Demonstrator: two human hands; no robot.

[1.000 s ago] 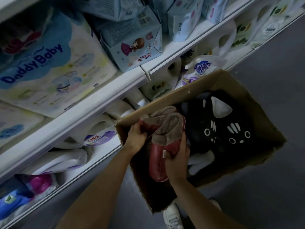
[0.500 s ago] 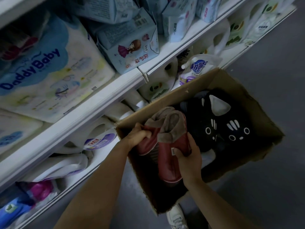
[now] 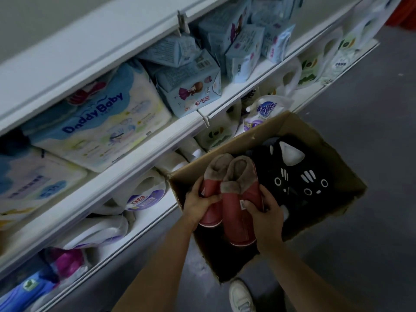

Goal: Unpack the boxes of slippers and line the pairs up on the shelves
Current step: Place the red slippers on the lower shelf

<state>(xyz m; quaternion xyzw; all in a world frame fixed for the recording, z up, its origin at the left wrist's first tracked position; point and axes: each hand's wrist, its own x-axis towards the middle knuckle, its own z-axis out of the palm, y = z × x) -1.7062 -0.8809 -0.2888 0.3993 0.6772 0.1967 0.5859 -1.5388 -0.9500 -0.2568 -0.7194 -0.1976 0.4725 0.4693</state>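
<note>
- Over the near-left corner of the open cardboard box (image 3: 333,154), a pair of red slippers (image 3: 236,203) with greyish fleece lining is held side by side, toes pointing toward the person.
- Left hand (image 3: 200,204) is wrapped around the left slipper of the pair, thumb lying across its red upper.
- Right hand (image 3: 266,218) grips the right slipper from its outer side, thumb pressed near a small white tag on the upper.
- Black plush slippers with cat faces (image 3: 295,179) fill the far-right part of the box, just beside the red pair, white ears and whisker marks showing.
- That box stands on the grey floor (image 3: 371,109), its left edge close against the bottom shelf (image 3: 157,210).
- White detergent jugs (image 3: 144,194) and a refill pouch (image 3: 263,113) sit on this bottom shelf.
- On the shelf above lie a DaddyBaby diaper pack (image 3: 96,122) and light-blue packets (image 3: 189,86).
- A white sneaker (image 3: 240,296) shows at the box's near corner.
</note>
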